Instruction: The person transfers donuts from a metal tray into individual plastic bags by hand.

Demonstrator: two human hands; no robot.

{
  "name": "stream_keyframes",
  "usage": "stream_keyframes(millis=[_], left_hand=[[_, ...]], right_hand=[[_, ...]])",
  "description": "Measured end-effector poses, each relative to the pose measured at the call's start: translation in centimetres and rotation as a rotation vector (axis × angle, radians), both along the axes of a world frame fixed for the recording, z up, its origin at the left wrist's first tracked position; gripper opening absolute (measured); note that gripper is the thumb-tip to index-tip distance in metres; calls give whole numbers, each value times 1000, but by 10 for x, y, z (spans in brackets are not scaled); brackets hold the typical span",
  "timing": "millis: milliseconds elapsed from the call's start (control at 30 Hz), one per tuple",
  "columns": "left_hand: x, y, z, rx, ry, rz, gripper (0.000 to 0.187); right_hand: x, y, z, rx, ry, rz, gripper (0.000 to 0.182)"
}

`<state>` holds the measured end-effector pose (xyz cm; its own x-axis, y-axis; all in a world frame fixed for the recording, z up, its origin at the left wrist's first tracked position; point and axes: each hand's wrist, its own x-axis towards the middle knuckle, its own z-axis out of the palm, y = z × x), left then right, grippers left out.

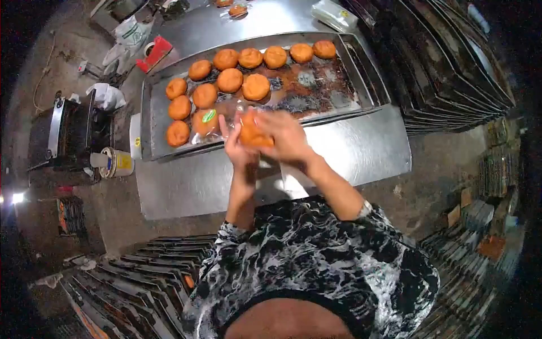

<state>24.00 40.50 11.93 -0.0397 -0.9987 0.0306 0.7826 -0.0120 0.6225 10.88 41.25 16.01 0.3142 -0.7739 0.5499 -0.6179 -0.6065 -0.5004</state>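
My left hand [241, 151] cups a round, golden-brown bun [249, 131] from the left, above the near edge of a large metal baking tray [148, 116]. Against the bun's right side lies my right hand [287, 138], somewhat smeared by motion, its fingers curved over the top. Clear plastic shows around the bun. Just left of my hands, another bun in a clear bag with a green label [209, 116] rests on the tray. Several bare buns [230, 81] sit along the tray's left side and far edge.
The tray stands on a shiny metal table [361, 147]. Beyond it are a red tape dispenser [155, 53], a stack of clear bags [334, 16] and more buns. Stacked dark trays [446, 73] rise at the right. A white bucket [117, 163] stands at the left.
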Motion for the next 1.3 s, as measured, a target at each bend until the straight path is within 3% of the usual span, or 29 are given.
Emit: stream_keyframes(millis=[33, 67, 133, 200, 233, 300, 333, 367, 433, 467, 500, 533, 567, 633, 667, 700, 733, 767, 800, 867, 900, 933, 967, 1033, 1100, 1167, 1233, 1267, 1300], left_hand=[[0, -1, 5, -20, -45, -91, 67], [-24, 10, 20, 27, 48, 71, 54], [-22, 13, 7, 120, 18, 31, 43], [-17, 10, -6, 246, -36, -16, 30], [-14, 10, -6, 232, -35, -18, 30], [-7, 20, -5, 497, -218, -280, 34], [-24, 25, -7, 307, -107, -289, 40], [-17, 24, -48, 333, -80, -401, 41], [-33, 40, -35, 476, -108, -350, 35], [-36, 43, -56, 380, -176, -548, 39], [-45, 58, -47, 219, -466, -604, 41], [-50, 59, -57, -51, -569, -818, 33], [-67, 72, -74, -248, -1162, -793, 24], [-69, 92, -117, -767, -1342, -228, 23], [-59, 90, -154, -781, -1341, -224, 23], [-50, 85, -196, -965, -1384, -253, 24], [-44, 83, -214, -1139, -1420, -285, 25], [-39, 80, -190, -1129, -1417, -284, 25], [-35, 71, -141, -772, -1428, -469, 25], [-25, 56, -105, -135, -1207, -690, 27], [-24, 53, -101, -134, -1197, -692, 27], [-26, 54, -96, -116, -1006, -690, 28], [-31, 58, -84, -94, -814, -684, 29], [-41, 63, -72, -280, -823, -621, 28], [-42, 64, -74, -13, -753, -645, 23], [-46, 70, -72, -149, -1025, -508, 10], [-52, 77, -63, -376, -1193, -296, 10], [-49, 76, -61, -200, -1070, -298, 10], [-48, 69, -59, -39, -942, -297, 11]], right_hand=[[1, 9, -18, 28, 69, -39, 44], [1, 5, -9, 38, 37, -69, 44], [7, 7, -7, 96, 7, -105, 43], [13, -3, -16, -46, -248, 20, 57], [12, 3, -14, -60, -246, 21, 57], [9, 28, -9, 220, -339, -216, 56], [1, 13, -44, 182, -308, -257, 54], [-13, -4, -52, 333, -217, -224, 45], [-35, -48, -36, 379, -135, -165, 23], [-39, -83, -27, 219, -81, -268, 22], [-35, -107, 12, 142, -179, -300, 20], [-28, -125, 51, 101, -193, -332, 23], [-17, -140, 59, -18, -316, -205, 27], [-9, -138, 46, -138, -369, -28, 39], [-7, -117, 28, -148, -292, 17, 46], [-20, -70, 18, 286, -276, 107, 49], [-32, -28, -17, 509, -285, 103, 42], [-48, 16, -17, 1202, -285, 107, 33], [-68, 55, -123, 997, -422, 292, 26], [-66, 102, -84, 1014, -250, 326, 23], [-62, 109, -76, 1007, -176, 276, 23], [-51, 111, -69, 1015, -201, -15, 23], [-51, 106, -79, 983, -225, -106, 25], [-60, 103, -76, 943, -145, -108, 28], [-63, 118, -75, 925, -211, -212, 27], [-51, 130, -81, 608, -157, -479, 34], [-40, 129, -105, 649, -328, -552, 22], [-41, 122, -95, 651, -327, -542, 22], [-49, 105, -82, 1030, -671, -359, 16]])
